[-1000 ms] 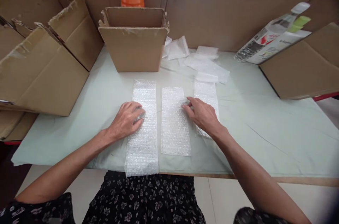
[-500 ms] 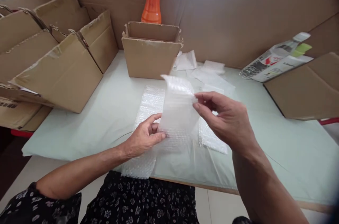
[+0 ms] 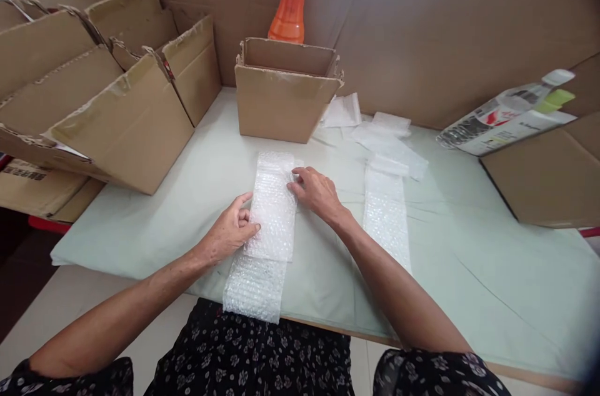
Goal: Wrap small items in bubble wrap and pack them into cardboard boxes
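Observation:
A translucent bubble wrap sheet [image 3: 274, 208] lies over a longer bubble wrap strip [image 3: 255, 291] in front of me. The strip shows below the sheet and reaches past the table's front edge. My left hand [image 3: 228, 230] grips the sheet's left edge, thumb on top and fingers curled at the side. At the upper right edge, my right hand [image 3: 316, 193] pinches the sheet between thumb and fingers. Whether either hand also has hold of the strip underneath is hidden. Another bubble wrap strip [image 3: 387, 215] lies to the right, beyond my right forearm.
An open cardboard box [image 3: 284, 102] stands behind the sheet, an orange bottle [image 3: 287, 15] behind it. Several open boxes [image 3: 126, 127] crowd the left. Loose wrap pieces [image 3: 391, 140] lie back right. A clear bottle [image 3: 506, 108] leans by a cardboard box [image 3: 553, 171] at right.
The sheet was held raised and tilted above the table; now it lies flat on the strip. Both hands have moved left, the right one more. My view has shifted slightly.

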`<state>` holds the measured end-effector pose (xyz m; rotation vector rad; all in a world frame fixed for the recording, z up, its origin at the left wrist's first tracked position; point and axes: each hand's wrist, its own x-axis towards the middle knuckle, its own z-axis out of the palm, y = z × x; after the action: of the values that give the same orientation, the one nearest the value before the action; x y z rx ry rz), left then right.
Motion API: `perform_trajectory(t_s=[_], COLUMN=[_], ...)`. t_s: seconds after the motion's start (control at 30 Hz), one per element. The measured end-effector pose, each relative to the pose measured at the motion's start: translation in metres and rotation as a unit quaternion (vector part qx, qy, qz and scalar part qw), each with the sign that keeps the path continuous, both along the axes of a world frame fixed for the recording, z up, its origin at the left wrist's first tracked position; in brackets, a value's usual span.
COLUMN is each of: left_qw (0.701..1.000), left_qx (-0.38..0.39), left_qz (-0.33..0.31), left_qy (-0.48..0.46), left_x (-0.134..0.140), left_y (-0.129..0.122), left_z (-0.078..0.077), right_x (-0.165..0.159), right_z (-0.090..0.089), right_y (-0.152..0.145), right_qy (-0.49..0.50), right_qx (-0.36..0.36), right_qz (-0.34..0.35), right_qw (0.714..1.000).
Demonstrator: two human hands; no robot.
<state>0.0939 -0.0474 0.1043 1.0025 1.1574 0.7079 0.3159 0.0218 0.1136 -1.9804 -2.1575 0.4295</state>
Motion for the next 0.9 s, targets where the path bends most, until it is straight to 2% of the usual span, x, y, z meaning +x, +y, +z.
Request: perform_trajectory(t_s=[0.23,0.47,0.7,0.8,0.9], left_qw=[0.997,0.99,0.983,0.981,0.979], left_qx=[0.058,0.085,0.122,0.113,0.093], left_qz=[-0.033,-0.065,-0.072,-0.082,-0.094], left_qy=[0.04,0.092,0.115,0.137,0.152], left_x=[-0.007,-0.002,-0.002,-0.002,-0.002], left_y=[0.007,0.006,0.01,0.016,0.015], left_z=[0.001,-0.006,0.012,0.012,0.007], right_x=[0.003,-0.006,0.003,0.005,-0.003], right_z=[-0.001,0.0,0.004,0.003,-0.004], right_y=[0.005,0.044,0.042,0.048,0.06], right_qy=[0.003,0.023,0.045,0.044,0.039], right_qx=[0.016,0.032,0.108,0.085,0.046], right_qz=[-0.026,-0.057,-0.078,-0.083,-0.063], right_qw=[1.0,0.998,0.99,0.992,0.996])
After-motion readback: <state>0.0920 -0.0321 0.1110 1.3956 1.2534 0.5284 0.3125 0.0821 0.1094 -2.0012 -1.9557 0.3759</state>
